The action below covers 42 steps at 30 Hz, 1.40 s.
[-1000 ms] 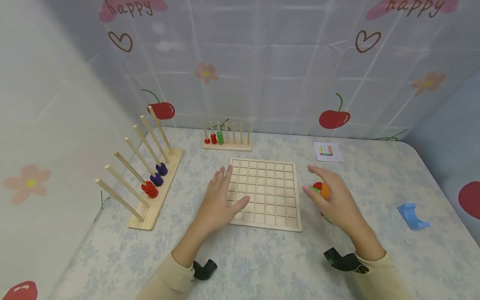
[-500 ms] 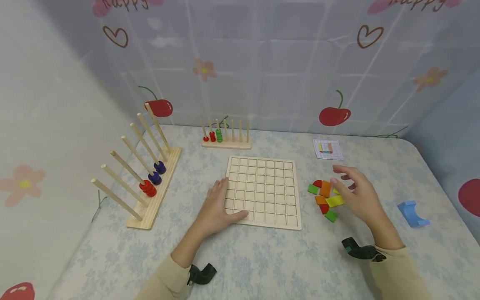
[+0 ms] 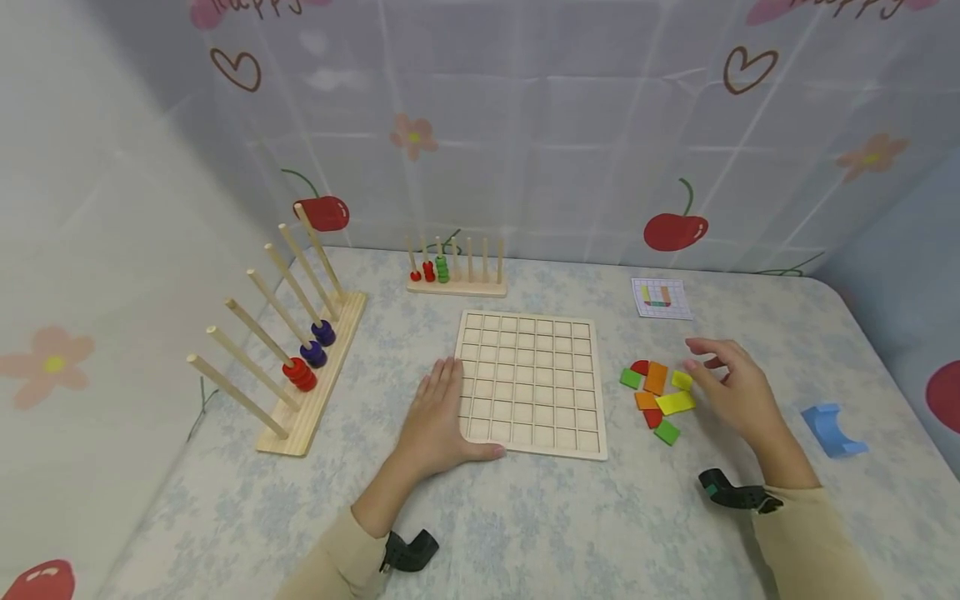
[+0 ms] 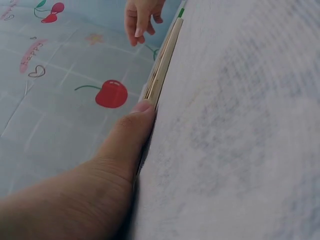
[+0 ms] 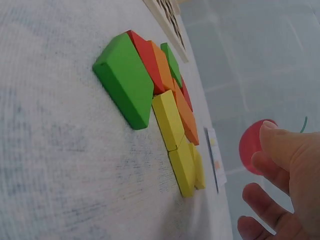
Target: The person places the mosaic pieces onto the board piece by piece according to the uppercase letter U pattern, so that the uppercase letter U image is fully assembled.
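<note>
A pale wooden grid board [image 3: 531,383] lies flat in the middle of the table. My left hand [image 3: 435,421] rests at its near left corner, fingers straight along the left side and thumb along the front edge; in the left wrist view the thumb [image 4: 127,132] meets the board's edge. To the right lie several flat coloured blocks: green [image 3: 667,432], yellow [image 3: 676,403], orange [image 3: 656,378] and red [image 3: 652,418]. Loosely bent and holding nothing, my right hand [image 3: 735,387] hovers at the right of these blocks, fingertips near a small yellow block [image 3: 682,380].
A long peg rack [image 3: 315,400] with red and blue beads stands at the left. Behind the board is a smaller peg rack [image 3: 457,287] with red and green beads. A pattern card [image 3: 662,298] lies at the back right, a blue curved piece [image 3: 832,432] at the far right.
My right hand has moved right, from above the blocks to their right side, uncovering them. My left hand has shifted toward the near left corner, its thumb now at the front edge.
</note>
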{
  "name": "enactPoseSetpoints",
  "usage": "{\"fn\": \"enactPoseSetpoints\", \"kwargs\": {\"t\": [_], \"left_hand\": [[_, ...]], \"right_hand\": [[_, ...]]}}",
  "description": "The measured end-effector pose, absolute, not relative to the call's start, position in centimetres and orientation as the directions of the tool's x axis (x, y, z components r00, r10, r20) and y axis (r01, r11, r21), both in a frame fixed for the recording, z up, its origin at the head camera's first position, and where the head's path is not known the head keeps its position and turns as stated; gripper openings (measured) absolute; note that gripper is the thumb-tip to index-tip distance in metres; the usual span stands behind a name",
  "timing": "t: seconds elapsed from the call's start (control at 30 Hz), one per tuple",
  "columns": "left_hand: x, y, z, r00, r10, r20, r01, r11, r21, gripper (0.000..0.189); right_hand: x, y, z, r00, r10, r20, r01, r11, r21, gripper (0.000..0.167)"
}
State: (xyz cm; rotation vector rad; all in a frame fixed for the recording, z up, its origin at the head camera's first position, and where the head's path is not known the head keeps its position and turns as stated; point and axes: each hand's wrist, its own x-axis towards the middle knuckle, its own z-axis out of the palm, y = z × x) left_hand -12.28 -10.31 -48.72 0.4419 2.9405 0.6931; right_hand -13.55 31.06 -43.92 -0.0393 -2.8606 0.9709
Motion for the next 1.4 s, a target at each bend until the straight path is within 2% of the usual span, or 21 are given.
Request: {"fn": "enactPoseSetpoints", "kwargs": {"t": [0.17, 0.43, 0.83, 1.07, 1.4], "left_hand": [[-12.3, -10.3, -48.6, -0.955, 0.294, -0.037, 0.251, 0.869, 0.427, 0.149], [-12.3, -10.3, -48.7, -0.955, 0.294, -0.029, 0.257, 0.875, 0.411, 0.149], [-12.3, -10.2, -48.6, -0.957, 0.287, -0.038, 0.251, 0.887, 0.387, 0.149], [-12.2, -10.1, -48.5, -0.955, 0.296, -0.009, 0.269, 0.880, 0.392, 0.148], [-12.1, -10.2, -48.6, -0.957, 0.291, -0.015, 0.261, 0.880, 0.396, 0.148]], "right_hand": [[-13.8, 31.5, -44.7, -0.994, 0.080, 0.071, 0.022, 0.802, -0.597, 0.043], [-14.0, 32.2, -46.1, -0.996, 0.036, 0.080, -0.015, 0.828, -0.560, 0.037], [-13.9, 32.3, -47.2, -0.996, 0.055, 0.063, 0.016, 0.864, -0.504, 0.034], [-13.8, 32.3, -47.0, -0.997, 0.048, 0.064, 0.008, 0.862, -0.507, 0.029], [-13.9, 32.3, -46.7, -0.999, 0.027, 0.041, 0.001, 0.851, -0.525, 0.030]]}}
